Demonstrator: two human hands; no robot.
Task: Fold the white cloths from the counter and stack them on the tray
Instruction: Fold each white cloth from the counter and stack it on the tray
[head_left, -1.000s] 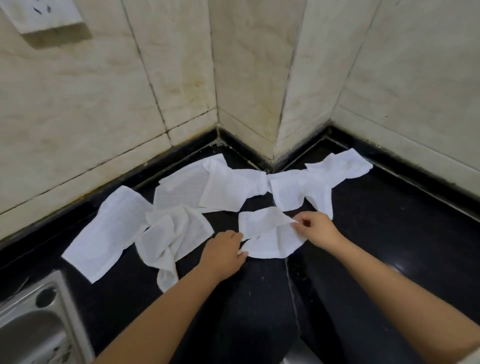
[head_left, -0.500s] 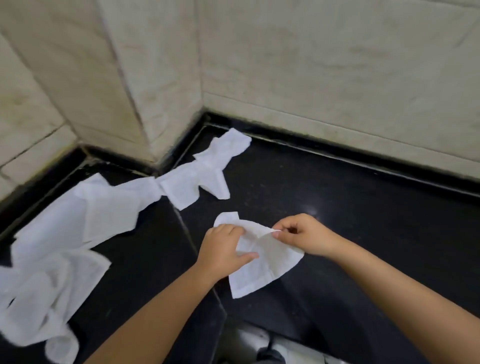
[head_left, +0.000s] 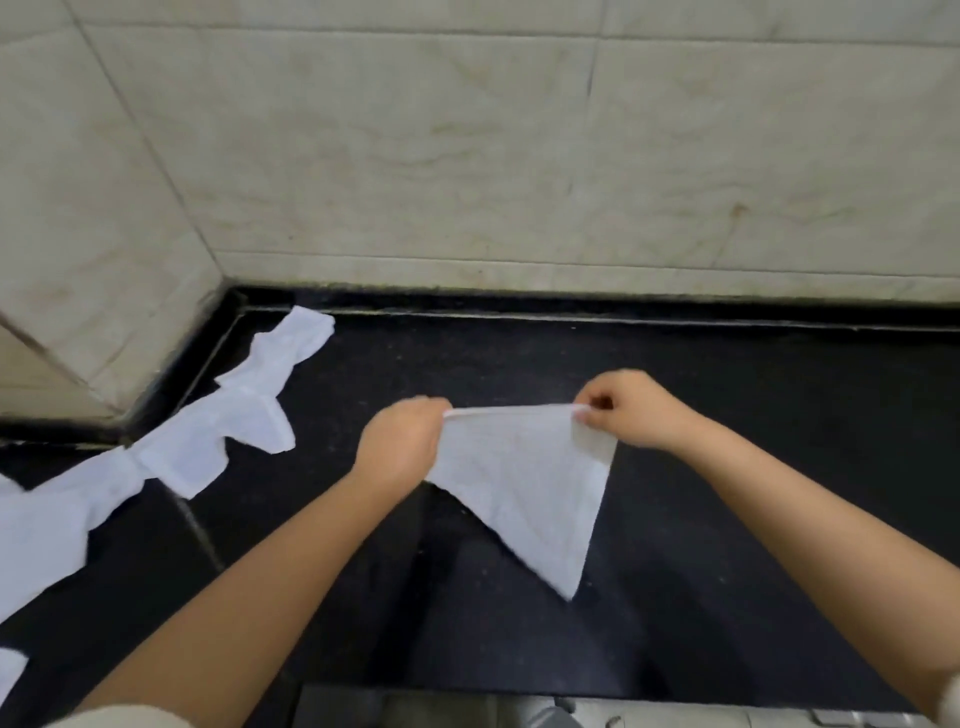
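Half a second before, the cloth (head_left: 524, 483) was bunched between the hands close to the tabletop (head_left: 727, 395); now it was stretched out above it, its top edge taut. The left hand (head_left: 400, 441) and right hand (head_left: 631, 410) each had a closed grip pinching an upper corner. The cloth hung as a white triangle, point downward. The other cloths (head_left: 208, 441) lay at the left.
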